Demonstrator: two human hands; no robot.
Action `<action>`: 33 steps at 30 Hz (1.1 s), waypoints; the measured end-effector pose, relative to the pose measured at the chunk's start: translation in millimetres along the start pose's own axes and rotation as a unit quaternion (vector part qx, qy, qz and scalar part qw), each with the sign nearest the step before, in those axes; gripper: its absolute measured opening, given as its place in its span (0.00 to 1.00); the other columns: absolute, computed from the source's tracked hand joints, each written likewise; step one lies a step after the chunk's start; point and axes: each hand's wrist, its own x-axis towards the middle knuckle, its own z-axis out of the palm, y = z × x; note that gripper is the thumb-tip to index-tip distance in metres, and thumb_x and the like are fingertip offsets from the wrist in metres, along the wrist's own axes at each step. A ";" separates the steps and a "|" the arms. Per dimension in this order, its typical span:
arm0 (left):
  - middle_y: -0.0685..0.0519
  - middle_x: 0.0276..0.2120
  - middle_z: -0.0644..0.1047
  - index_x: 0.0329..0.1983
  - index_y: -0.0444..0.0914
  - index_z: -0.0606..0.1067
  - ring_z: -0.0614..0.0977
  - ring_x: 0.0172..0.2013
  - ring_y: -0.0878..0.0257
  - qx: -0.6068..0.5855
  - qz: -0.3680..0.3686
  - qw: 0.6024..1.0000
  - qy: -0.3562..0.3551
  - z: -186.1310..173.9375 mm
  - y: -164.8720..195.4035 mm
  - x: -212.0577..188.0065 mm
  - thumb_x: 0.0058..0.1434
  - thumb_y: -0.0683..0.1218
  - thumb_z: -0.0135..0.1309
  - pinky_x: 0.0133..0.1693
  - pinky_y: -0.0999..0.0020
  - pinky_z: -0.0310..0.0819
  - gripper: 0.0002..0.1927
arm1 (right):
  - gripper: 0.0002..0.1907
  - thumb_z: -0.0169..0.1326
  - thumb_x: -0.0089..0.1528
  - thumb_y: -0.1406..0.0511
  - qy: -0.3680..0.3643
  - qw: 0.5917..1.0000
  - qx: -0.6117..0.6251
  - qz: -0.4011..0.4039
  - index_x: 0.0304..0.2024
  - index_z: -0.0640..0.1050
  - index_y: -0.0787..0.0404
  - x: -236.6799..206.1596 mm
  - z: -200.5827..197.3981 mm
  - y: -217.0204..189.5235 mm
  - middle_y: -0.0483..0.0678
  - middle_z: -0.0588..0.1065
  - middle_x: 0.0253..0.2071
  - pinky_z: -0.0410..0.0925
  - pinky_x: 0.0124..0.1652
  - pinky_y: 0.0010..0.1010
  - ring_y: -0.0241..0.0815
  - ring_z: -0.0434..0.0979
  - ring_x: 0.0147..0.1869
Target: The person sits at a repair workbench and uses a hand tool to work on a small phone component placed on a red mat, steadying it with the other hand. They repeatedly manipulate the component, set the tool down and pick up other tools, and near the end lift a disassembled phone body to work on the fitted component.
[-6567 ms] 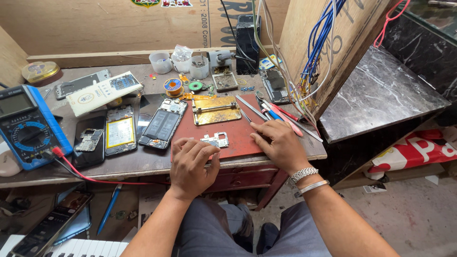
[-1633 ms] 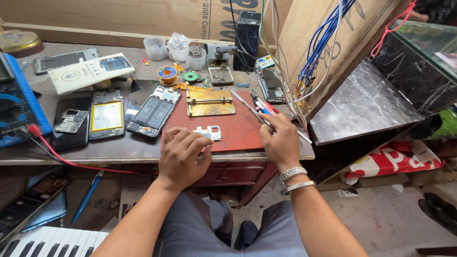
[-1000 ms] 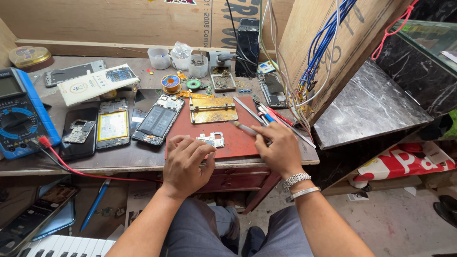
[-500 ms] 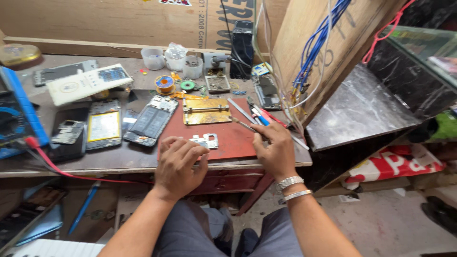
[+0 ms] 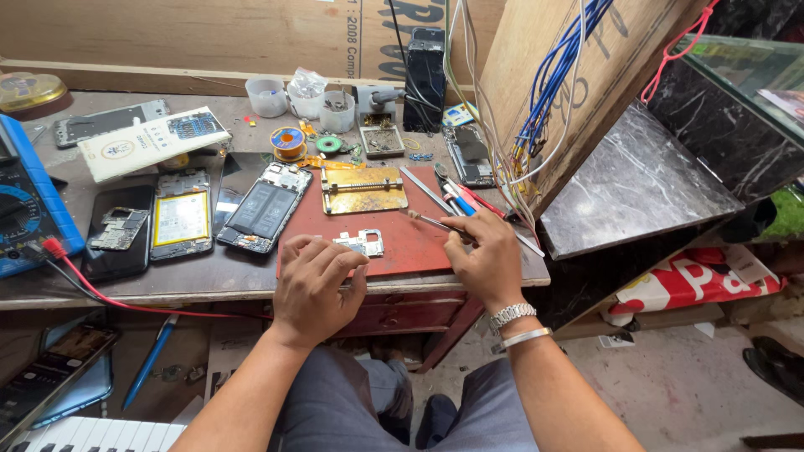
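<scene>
A worn grey-brown wooden workbench spans the view, with a slanted plywood panel carrying blue wires on its right. On the bench lies a rectangular red work mat, its near edge close to the bench front. A blue multimeter sits at the far left, its red lead trailing along the bench edge. Left of the mat lie three opened phones: a black one, one with a yellow-white battery, and a tilted one showing a dark battery. A gold-coloured metal board holder rests at the back of the mat.

The left hand lies palm down on the mat's front left corner, fingers loosely curled and holding nothing, their tips just beside a small silver circuit board near the middle of the mat. The right hand is closed in a pinch around a thin metal screwdriver, whose tip points left, just right of the small board; whether it touches the mat I cannot tell. Its wrist wears a metal watch and bangle.
</scene>
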 end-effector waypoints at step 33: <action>0.58 0.35 0.80 0.40 0.45 0.74 0.81 0.40 0.58 0.002 -0.005 1.000 -0.007 1.8 -0.2 -3.0 0.58 0.42 0.60 0.53 0.56 0.65 0.09 | 0.11 0.58 0.59 0.65 0.008 0.998 -0.026 0.056 0.43 0.85 0.59 1.2 -0.5 1.0 0.50 0.73 0.31 0.68 0.39 0.40 0.50 0.75 0.38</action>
